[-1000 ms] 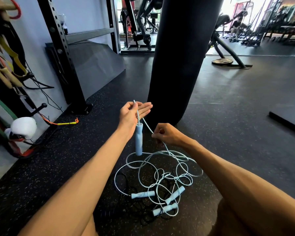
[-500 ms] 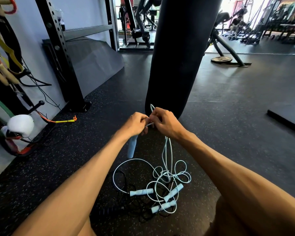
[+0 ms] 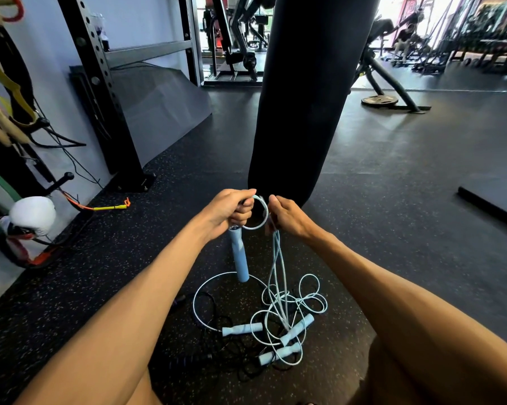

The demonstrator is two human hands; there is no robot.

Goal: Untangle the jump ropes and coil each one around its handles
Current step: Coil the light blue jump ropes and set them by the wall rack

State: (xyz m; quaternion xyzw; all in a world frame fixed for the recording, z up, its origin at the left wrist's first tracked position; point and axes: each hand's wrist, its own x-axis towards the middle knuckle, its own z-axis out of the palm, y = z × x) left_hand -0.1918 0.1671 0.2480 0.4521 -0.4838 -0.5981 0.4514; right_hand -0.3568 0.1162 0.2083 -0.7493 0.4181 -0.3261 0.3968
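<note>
My left hand (image 3: 231, 211) grips the pale blue rope just above a light blue handle (image 3: 239, 255) that hangs straight down. A small loop of blue rope (image 3: 263, 213) arcs between both hands. My right hand (image 3: 287, 216) pinches several strands of the same rope, which drop to a tangled heap (image 3: 290, 302) on the floor. Three more light blue handles (image 3: 242, 328) (image 3: 297, 328) (image 3: 280, 353) lie in that heap. A black jump rope (image 3: 217, 320) with a dark handle (image 3: 187, 361) is mixed in underneath.
A black punching bag (image 3: 302, 97) hangs right behind my hands. A black steel rack post (image 3: 100, 92) stands at the left, with resistance bands, a white boxing glove (image 3: 32, 214) and a yellow-orange cord (image 3: 109, 206) near the wall. A dark mat edge (image 3: 489, 204) lies at the right.
My hands came together, then parted slightly, and a small loop of rope now arcs between them. The floor strands have been lifted and drawn tighter under my right hand.
</note>
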